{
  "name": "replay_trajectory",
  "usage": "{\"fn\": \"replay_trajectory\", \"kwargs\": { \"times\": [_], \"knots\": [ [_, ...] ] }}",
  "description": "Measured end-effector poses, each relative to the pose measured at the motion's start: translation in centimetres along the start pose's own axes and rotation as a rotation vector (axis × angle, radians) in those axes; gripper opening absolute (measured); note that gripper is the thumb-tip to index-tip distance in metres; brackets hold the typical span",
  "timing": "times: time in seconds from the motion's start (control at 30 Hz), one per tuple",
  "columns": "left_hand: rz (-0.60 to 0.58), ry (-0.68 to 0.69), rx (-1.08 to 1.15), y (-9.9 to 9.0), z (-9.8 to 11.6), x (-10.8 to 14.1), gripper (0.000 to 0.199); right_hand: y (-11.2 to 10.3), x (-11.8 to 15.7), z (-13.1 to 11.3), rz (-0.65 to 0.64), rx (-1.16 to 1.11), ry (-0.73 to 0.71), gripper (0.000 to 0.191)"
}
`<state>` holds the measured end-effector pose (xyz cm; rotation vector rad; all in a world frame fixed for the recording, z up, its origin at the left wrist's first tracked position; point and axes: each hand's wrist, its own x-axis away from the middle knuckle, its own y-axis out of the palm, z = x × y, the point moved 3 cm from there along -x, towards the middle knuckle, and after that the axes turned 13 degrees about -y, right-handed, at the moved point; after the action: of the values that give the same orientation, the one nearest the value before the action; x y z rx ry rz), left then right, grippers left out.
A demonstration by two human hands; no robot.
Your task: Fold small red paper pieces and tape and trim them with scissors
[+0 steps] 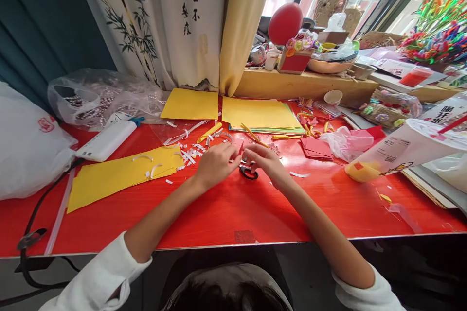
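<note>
Above the red table point(204, 226) my two hands meet near the middle. My left hand point(218, 161) is closed, its fingertips pinching a small red piece of paper point(241, 147). Close against it, my right hand point(265, 159) has its fingers curled in around the same small piece; the fingers partly hide it. Just below my right fingertips lie scissors with black handles point(249, 173), their blades hidden. White paper scraps point(188, 156) are scattered left of my hands. Folded yellow strips point(254, 135) lie beyond them, and a stack of red paper squares point(316, 148) sits to the right.
Yellow paper sheets point(118, 175) lie at left, more yellow sheets point(259, 112) at the back. A white power strip point(107, 141) and plastic bag point(29, 146) stand left. At right a drink cup point(412, 148) leans low over the table. The sill point(262, 83) is crowded.
</note>
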<state>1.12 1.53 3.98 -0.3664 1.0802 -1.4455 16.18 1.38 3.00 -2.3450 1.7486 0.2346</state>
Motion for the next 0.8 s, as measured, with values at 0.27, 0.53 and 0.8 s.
{"fn": "replay_trajectory", "kwargs": {
  "times": [0.27, 0.53, 0.8],
  "knots": [
    [-0.055, 0.228, -0.060, 0.1, 0.2, 0.1, 0.027, 0.4, 0.2, 0.9, -0.160, -0.059, 0.089, 0.032],
    [-0.109, -0.061, 0.411, -0.4, -0.2, -0.7, 0.030, 0.8, 0.6, 0.3, -0.223, -0.344, 0.127, 0.021],
    [-0.179, -0.112, 0.456, -0.6, -0.5, -0.9, 0.029, 1.0, 0.7, 0.4, -0.184, -0.270, 0.217, 0.033]
  ]
}}
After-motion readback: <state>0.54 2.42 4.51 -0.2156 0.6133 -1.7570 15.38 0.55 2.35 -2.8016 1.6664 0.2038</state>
